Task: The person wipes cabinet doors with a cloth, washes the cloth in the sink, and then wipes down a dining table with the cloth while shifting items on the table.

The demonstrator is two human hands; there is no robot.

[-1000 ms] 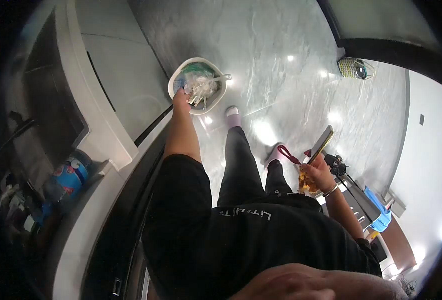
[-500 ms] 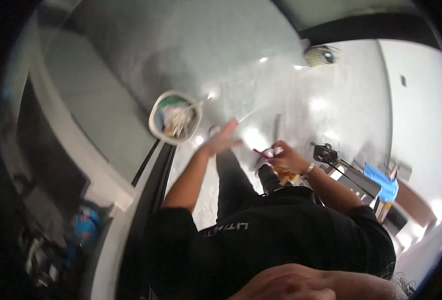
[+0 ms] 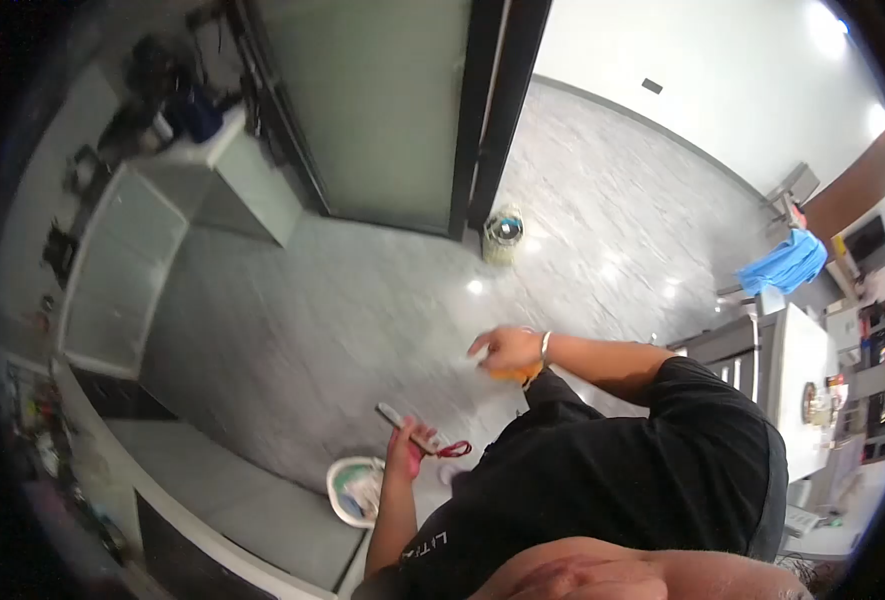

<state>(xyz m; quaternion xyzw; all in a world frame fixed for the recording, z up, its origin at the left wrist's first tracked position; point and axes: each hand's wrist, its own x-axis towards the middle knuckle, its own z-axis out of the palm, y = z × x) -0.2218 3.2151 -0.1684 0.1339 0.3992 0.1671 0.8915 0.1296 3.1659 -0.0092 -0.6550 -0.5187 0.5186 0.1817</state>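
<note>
My left hand [image 3: 409, 450] is closed around a slim grey stick-like tool [image 3: 402, 424] with a red cord loop [image 3: 454, 450] at its near end. Something pink shows beneath those fingers; its kind is unclear. Just below and to the left of this hand, a white bin [image 3: 340, 500] with rubbish inside stands on the floor. My right hand [image 3: 510, 350], a band at its wrist, is out in front of my body with fingers curled down. A crumpled orange-yellow thing [image 3: 514, 375] shows under its palm, mostly hidden by the hand.
Ahead, a patterned basket [image 3: 500, 245] stands beside a dark-framed glass door [image 3: 392, 120]. A low grey-and-white counter [image 3: 232, 490] runs along the left. At right are a white table [image 3: 797, 390], chairs and a blue cloth [image 3: 787, 262].
My view has swung left, and the bin now sits lower in it. The grey tool with the red cord, earlier near my right hand, is now in my left.
</note>
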